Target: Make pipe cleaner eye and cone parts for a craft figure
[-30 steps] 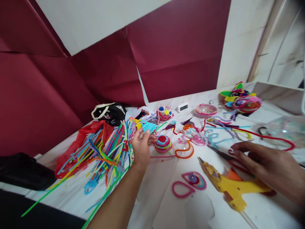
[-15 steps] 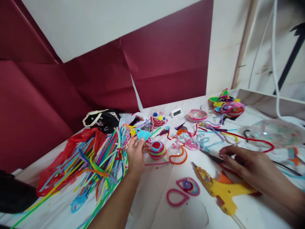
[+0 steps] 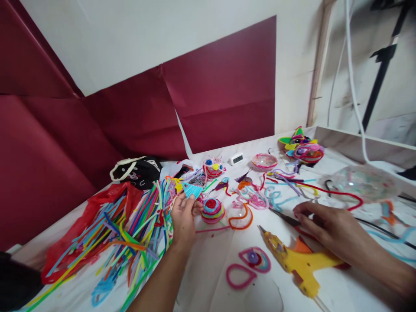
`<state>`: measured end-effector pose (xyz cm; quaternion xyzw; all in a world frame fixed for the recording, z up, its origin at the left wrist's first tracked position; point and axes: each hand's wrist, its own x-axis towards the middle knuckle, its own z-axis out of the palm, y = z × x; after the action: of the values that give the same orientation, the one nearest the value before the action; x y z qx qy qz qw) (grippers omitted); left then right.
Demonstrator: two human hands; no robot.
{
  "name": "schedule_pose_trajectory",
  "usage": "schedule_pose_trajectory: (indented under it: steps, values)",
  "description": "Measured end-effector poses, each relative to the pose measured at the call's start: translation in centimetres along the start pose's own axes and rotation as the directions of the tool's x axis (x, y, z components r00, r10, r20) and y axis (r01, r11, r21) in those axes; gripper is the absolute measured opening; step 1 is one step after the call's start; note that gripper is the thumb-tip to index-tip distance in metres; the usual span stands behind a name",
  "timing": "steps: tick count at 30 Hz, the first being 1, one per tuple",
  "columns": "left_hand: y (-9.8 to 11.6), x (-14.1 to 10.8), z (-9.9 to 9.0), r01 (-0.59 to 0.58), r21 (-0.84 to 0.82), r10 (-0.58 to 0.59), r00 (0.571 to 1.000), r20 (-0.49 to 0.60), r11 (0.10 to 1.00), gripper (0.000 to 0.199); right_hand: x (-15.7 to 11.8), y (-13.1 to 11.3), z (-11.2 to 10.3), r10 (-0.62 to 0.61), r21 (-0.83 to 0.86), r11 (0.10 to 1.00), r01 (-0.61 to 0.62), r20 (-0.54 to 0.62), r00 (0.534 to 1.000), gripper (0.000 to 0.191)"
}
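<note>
My left hand [image 3: 183, 221] pinches a light-blue triangle [image 3: 192, 190] that looks made of pipe cleaners, held up over the table. Just right of those fingers is a dome [image 3: 212, 212] coiled in striped pipe cleaners with a red centre. My right hand [image 3: 338, 229] is curled with its fingertips close together; whatever they hold, if anything, is too small to make out. Beneath it lie scissors [image 3: 286, 218] with dark blades and red handles, partly hidden. In front of that hand a yellow glue gun [image 3: 305, 264] lies on its side.
Loose pipe cleaners [image 3: 143, 225] spread over a red plastic bag [image 3: 55, 264] at left. Nearer me lie a teardrop eye piece [image 3: 264, 262] and a pink loop [image 3: 229, 281]. Clear domes [image 3: 364, 184], a small digital clock [image 3: 236, 159] and decorated figures [image 3: 302, 149] stand farther back.
The camera view has shifted, so the scene sits slightly left and lower. The left hand still holds the blue triangle; the right hand stays over the scissors.
</note>
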<state>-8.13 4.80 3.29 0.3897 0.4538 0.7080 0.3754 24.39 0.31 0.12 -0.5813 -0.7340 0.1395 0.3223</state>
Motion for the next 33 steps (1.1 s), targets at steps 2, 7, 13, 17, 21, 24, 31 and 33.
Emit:
schedule_pose_trajectory:
  steps: [2, 7, 13, 17, 21, 24, 31, 33]
  values:
    - [-0.1, 0.0, 0.0, 0.006, 0.001, -0.005, 1.0, -0.003, 1.0, 0.032, 0.0, 0.0, 0.0, 0.002, 0.0, 1.0, -0.002, 0.002, 1.0, 0.019]
    - [-0.2, 0.2, -0.1, 0.008, -0.019, -0.009, 0.999, -0.037, 1.0, 0.039, 0.1, -0.8, -0.1, 0.052, 0.036, 0.998, -0.054, 0.049, 0.997, 0.019]
    - [-0.4, 0.4, -0.3, 0.054, -0.007, -0.054, 0.997, -0.054, 0.999, 0.04, -0.4, -2.9, -1.2, 0.035, 0.187, 0.98, -0.073, 0.201, 0.979, 0.017]
    - [-0.7, 0.3, -0.3, 0.081, 0.018, -0.081, 0.997, -0.009, 0.997, 0.033, 0.1, -5.9, -3.3, -0.072, 0.214, 0.977, -0.002, 0.336, 0.939, 0.018]
    - [-0.9, 0.0, 0.0, 0.092, 0.048, -0.09, 0.995, -0.038, 0.995, 0.04, 4.6, -8.7, -4.0, -0.22, 0.075, 0.975, 0.207, 0.296, 0.929, 0.016]
    - [-1.0, -0.5, 0.5, 0.049, 0.061, -0.045, 0.997, -0.061, 0.997, 0.042, 10.6, -9.2, -1.7, -0.308, 0.01, 0.95, 0.313, 0.212, 0.928, 0.021]
    - [-2.0, -2.1, 0.7, -0.112, 0.174, 0.098, 0.991, 0.087, 0.978, 0.028, 23.5, -8.7, 8.1, -0.233, -0.061, 0.968, 0.245, 0.157, 0.96, 0.036]
    - [-2.3, -2.4, 0.6, -0.137, 0.216, 0.114, 0.987, 0.118, 0.967, 0.026, 25.7, -8.6, 10.5, -0.226, -0.065, 0.969, 0.237, 0.136, 0.964, 0.035]
